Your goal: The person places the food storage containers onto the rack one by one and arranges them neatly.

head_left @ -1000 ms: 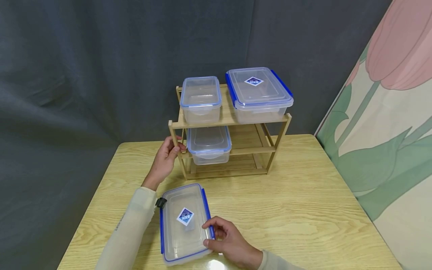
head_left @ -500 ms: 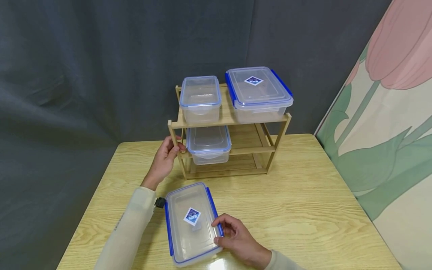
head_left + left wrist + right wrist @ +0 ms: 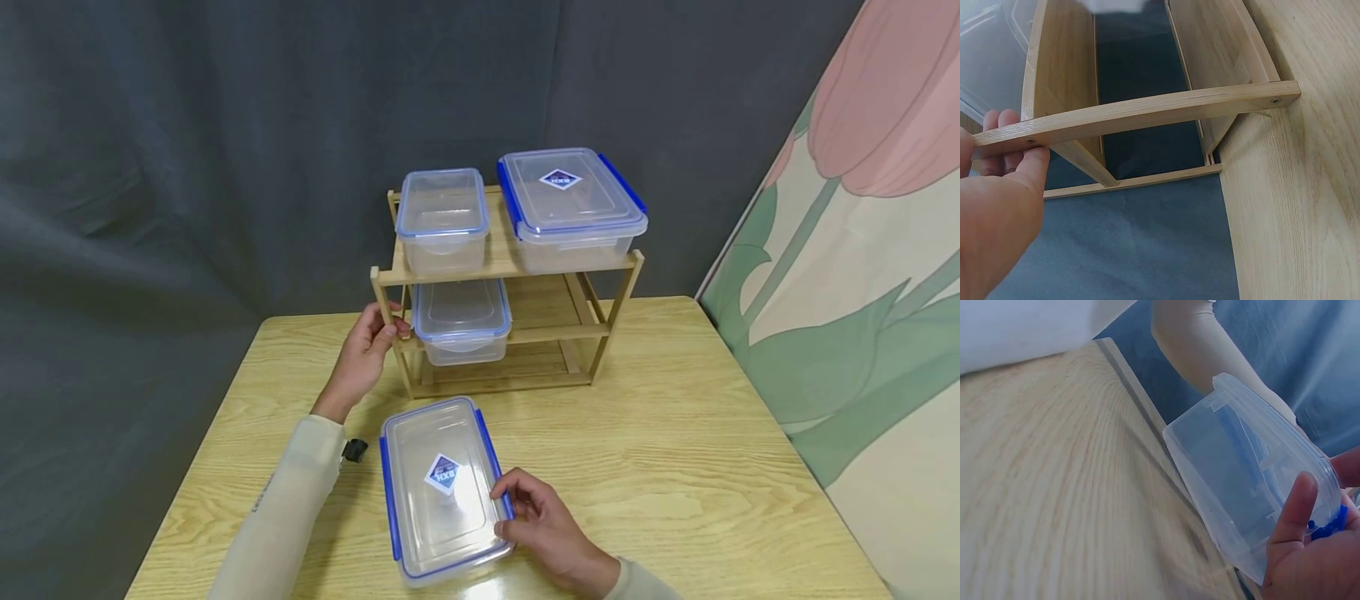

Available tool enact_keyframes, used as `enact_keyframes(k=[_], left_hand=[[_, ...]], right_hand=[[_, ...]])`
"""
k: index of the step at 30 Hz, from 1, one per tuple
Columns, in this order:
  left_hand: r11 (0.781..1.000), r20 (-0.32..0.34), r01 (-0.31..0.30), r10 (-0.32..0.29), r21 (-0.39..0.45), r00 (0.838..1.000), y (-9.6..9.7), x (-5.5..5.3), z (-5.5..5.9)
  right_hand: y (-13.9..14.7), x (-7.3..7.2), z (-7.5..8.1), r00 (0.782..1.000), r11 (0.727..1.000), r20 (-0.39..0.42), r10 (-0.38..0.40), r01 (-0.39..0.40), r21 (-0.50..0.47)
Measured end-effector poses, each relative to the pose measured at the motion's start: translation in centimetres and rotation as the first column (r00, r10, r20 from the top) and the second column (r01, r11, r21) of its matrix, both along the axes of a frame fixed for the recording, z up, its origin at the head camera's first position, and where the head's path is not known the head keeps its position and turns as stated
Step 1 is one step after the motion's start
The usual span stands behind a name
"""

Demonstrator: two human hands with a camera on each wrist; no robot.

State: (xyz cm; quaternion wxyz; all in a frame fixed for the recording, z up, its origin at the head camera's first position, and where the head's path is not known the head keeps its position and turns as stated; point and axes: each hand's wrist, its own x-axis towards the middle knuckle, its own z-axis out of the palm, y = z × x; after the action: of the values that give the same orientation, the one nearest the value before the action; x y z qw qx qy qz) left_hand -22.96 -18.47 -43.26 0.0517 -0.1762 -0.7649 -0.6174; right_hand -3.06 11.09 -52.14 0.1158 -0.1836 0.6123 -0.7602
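Observation:
My left hand (image 3: pixel 358 362) grips the front left post of a wooden rack (image 3: pixel 502 335); in the left wrist view the fingers (image 3: pixel 1032 167) curl round that post. Near the table's front, my right hand (image 3: pixel 551 531) holds a clear plastic food container (image 3: pixel 442 533) by its right edge, thumb and fingers about the rim beside a blue clip. The container has a lid with a diamond label and blue clips along both long sides. From the right wrist view, the container (image 3: pixel 1222 481) looks tilted; whether it touches the table is hard to tell.
On the rack's top shelf stand a smaller clear container (image 3: pixel 444 221) and a larger blue-clipped one (image 3: pixel 573 212). Another lidded container (image 3: pixel 461 321) sits on the middle shelf. A dark curtain (image 3: pixel 300 150) hangs behind the wooden table (image 3: pixel 675 433); a flower-print panel (image 3: pixel 862 292) is at right.
The container in my right hand has moved right and slightly forward, away from the left forearm. The left hand keeps its grip on the rack post.

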Motion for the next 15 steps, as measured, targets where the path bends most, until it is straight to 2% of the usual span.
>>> enact_keyframes(k=[5,15], left_hand=[[1.000,0.000,0.000,0.000,-0.004,1.000,0.0,0.0,-0.1],[1.000,0.015,-0.005,0.005,0.005,1.000,0.0,0.0,-0.1]], right_hand=[[0.7,0.1,0.5,0.999,1.000,-0.035,-0.028,0.027,-0.014],[2.4,0.2,2.0,0.999,0.998,-0.031,-0.024,0.022,-0.061]])
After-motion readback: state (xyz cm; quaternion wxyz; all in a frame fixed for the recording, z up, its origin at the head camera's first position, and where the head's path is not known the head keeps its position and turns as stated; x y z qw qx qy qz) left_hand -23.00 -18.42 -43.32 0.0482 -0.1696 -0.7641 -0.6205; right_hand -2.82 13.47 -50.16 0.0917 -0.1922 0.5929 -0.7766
